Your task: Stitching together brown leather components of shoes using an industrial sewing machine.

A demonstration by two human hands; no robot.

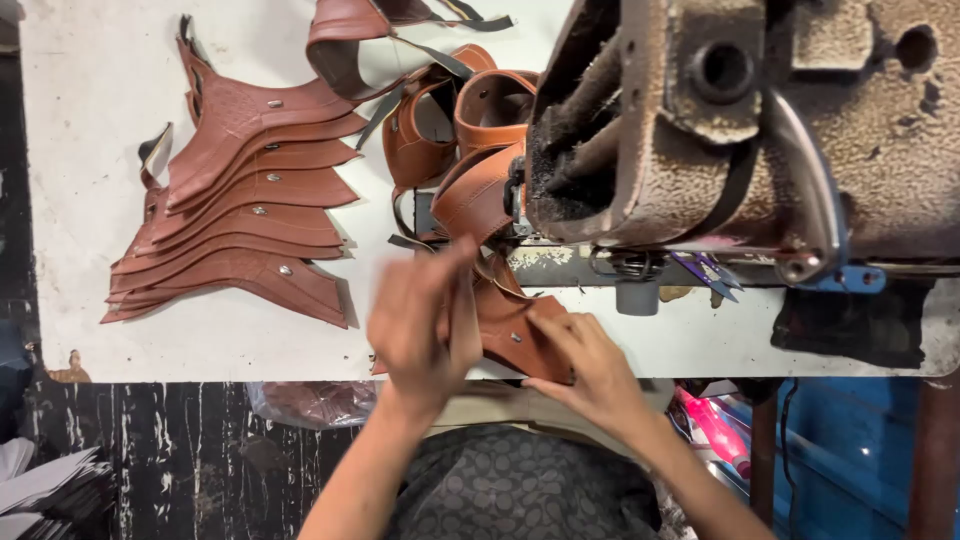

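You are handling a brown leather piece at the near edge of the surface, just in front of the sewing machine. Your left hand pinches its strap end upright, fingers closed on it; your right hand presses flat on the piece, holding it down. This looks like lining it up for stitching. The next move calls for steady feeding toward the needle area. Finished leather panels lie fanned toward the left edge.

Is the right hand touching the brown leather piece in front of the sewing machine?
Touching. The head view shows the right hand lying flat on the brown leather piece, fingers pressed on it.
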